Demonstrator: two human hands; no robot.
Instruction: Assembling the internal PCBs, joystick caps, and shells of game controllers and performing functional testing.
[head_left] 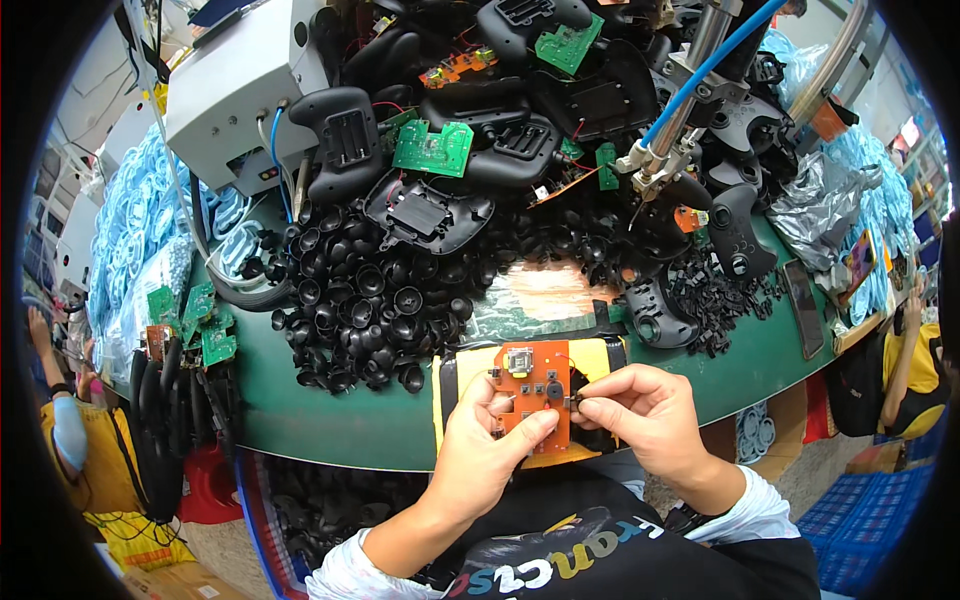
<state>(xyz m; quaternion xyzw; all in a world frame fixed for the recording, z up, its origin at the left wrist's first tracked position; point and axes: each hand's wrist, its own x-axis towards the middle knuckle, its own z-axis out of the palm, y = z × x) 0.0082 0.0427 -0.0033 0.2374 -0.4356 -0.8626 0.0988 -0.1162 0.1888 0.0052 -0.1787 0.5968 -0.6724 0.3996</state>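
An orange circuit board (541, 372) is held up over the near edge of the green table. My left hand (487, 432) grips it along its left side, the thumb lying across its lower face. A metal joystick part sits near the board's top, with small black buttons below. My right hand (640, 413) pinches a small black part (574, 402) at the board's right edge, thumb against forefinger; its exact kind is too small to make out. Behind the board lies a yellow and black pad (603, 356) on the table edge.
Black thumbstick caps (370, 300) lie heaped left of centre, small black pieces (715, 310) to the right. Game controller shells (345, 140) and green boards (433, 148) pile up behind. A metal machine arm (690, 90) stands at the back right, a grey box (240, 95) back left, a phone (803, 308) far right.
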